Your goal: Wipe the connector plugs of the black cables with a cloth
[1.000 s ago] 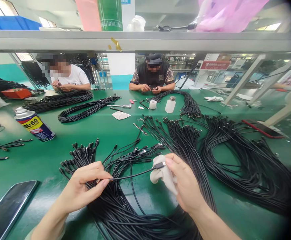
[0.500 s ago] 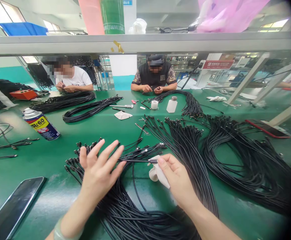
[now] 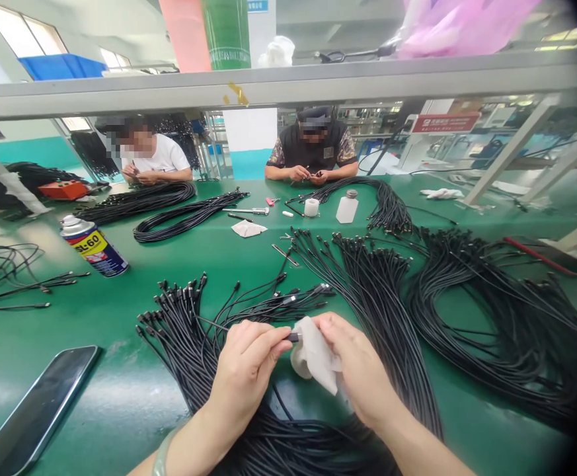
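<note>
The left hand (image 3: pixel 243 377), seen spread open a moment ago, is now closed, and a single thin black cable (image 3: pixel 209 322) is pinched by its fingers (image 3: pixel 263 337) just behind the small metal connector (image 3: pixel 293 337). A crumpled white cloth (image 3: pixel 315 354) is clenched by the right hand (image 3: pixel 357 367), and its fingers (image 3: pixel 332 327) are pressed around the connector's far end, which is hidden by the cloth. Both hands are thus brought together on one cable end, where they were held apart before.

The connector is held just above a large bundle of black cables (image 3: pixel 268 436), which is fanned out across the green tabletop (image 3: pixel 94 330). More bundles of black cables (image 3: pixel 491 337) are laid to the right. A smartphone (image 3: pixel 35 413) is left near the left forearm, and a spray can (image 3: pixel 94 246) is stood further off. Beyond these, a white bottle (image 3: pixel 347 208) and a white roll of tape (image 3: pixel 311 207) are placed on the tabletop. Small cable work is being done at the far side by a seated co-worker (image 3: pixel 312 145), whose hands are kept well apart from this pair.
</note>
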Available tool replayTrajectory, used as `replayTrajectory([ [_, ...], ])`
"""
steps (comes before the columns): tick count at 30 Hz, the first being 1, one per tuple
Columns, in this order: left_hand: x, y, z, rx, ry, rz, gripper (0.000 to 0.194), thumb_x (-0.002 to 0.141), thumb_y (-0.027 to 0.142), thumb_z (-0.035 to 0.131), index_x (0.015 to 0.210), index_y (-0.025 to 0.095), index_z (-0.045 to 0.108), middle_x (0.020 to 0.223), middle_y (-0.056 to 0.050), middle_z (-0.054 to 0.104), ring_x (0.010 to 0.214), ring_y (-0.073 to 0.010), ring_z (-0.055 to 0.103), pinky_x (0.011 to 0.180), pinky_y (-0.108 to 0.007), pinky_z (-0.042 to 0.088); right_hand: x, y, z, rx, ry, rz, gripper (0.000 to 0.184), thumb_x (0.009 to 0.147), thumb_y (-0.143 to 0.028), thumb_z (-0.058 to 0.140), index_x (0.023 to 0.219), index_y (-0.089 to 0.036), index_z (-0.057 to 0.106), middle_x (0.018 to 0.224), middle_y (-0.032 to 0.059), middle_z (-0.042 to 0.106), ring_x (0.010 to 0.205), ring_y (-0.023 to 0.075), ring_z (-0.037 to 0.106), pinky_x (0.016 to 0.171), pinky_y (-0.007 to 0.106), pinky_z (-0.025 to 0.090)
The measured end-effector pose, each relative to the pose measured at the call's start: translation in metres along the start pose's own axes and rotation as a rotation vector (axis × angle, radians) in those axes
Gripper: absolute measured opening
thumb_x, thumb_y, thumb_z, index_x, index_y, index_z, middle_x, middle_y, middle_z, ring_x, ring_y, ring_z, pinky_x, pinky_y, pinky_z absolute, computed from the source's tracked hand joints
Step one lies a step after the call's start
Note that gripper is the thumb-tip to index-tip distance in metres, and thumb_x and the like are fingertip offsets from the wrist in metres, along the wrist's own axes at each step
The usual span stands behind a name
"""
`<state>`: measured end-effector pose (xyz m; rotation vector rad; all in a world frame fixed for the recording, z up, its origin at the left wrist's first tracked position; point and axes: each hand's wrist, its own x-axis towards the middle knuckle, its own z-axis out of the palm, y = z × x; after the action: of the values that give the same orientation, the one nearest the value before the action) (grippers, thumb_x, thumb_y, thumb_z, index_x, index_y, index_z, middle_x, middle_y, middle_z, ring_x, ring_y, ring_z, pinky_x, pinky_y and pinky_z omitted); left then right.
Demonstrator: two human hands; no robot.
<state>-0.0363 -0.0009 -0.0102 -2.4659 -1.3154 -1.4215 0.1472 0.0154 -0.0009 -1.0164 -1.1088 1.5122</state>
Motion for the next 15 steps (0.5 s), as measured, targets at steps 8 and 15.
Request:
replayTrajectory([
  [8, -0.0037, -0.0012, -0.0053, 0.013, 0.034, -0.02, 0.016, 0.096, 0.018, 0.06, 0.111, 0.02, 0.066, 0.09, -0.002, 0.07, 0.081, -0.0152, 0.061, 0.076, -0.03, 0.044, -0.002, -0.0012, -0.0032, 0.049, -0.164, 0.146, 0.02, 0.088, -0.035, 0.063, 0.09, -0.016, 0.066, 0.073, 0.0004, 0.061, 0.06, 0.0108, 0.047, 0.056, 0.021, 0.036],
  [15, -0.0058, -0.0015, -0.0049, -0.003, 0.006, 0.008, 0.014, 0.096, 0.018, 0.06, 0.109, 0.018, 0.066, 0.087, -0.003, 0.071, 0.077, -0.016, 0.061, 0.073, -0.031, 0.042, -0.0004, 0.0014, -0.0008, 0.039, -0.128, 0.159, 0.03, 0.084, -0.046, 0.07, 0.088, -0.017, 0.062, 0.065, 0.0, 0.061, 0.051, 0.0109, 0.047, 0.05, 0.021, 0.035],
])
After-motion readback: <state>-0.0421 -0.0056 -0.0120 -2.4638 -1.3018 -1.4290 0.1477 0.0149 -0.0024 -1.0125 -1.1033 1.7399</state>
